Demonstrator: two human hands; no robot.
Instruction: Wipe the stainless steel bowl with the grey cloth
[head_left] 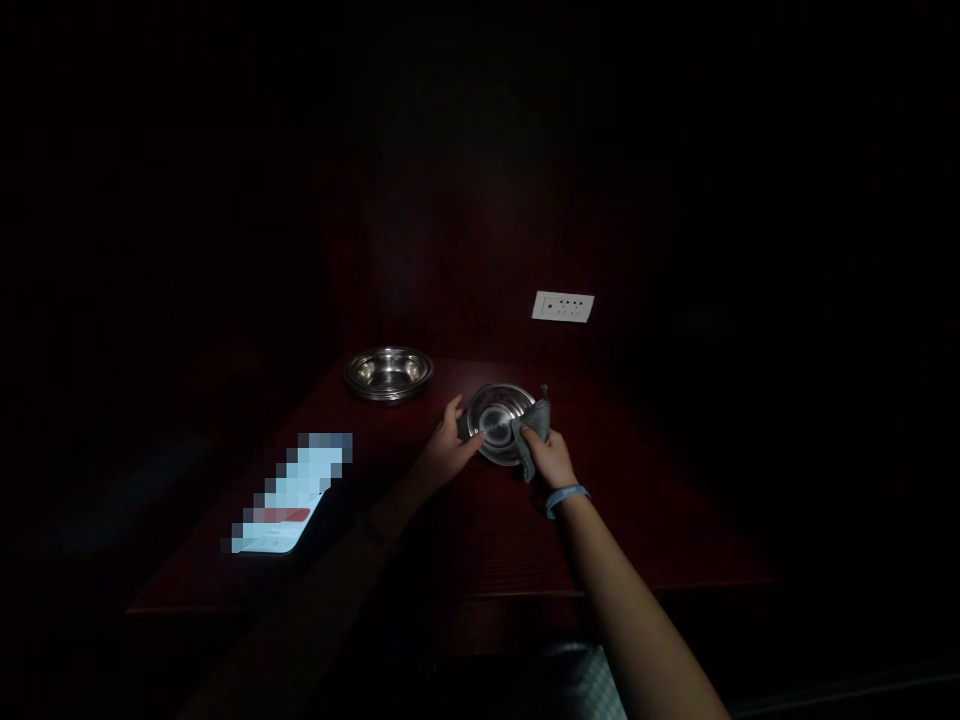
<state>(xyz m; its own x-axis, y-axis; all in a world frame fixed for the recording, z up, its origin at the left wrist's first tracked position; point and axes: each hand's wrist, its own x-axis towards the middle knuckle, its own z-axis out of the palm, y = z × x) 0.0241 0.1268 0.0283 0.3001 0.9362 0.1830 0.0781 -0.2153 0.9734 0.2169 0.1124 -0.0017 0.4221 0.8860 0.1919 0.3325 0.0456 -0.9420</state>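
A small steel bowl point(494, 421) is tilted toward me over a dark red table point(480, 540). My left hand point(444, 452) grips the bowl's left rim. My right hand point(549, 455), with a light blue band on the wrist, is closed on a grey cloth point(534, 420) that is pressed against the bowl's right rim. The room is very dark, so only the table's middle shows.
A stack of steel bowls point(388, 373) rests at the table's far left. A lit phone screen point(289, 495) lies at the left near the front edge. A white socket plate point(562, 306) is on the dark wall behind.
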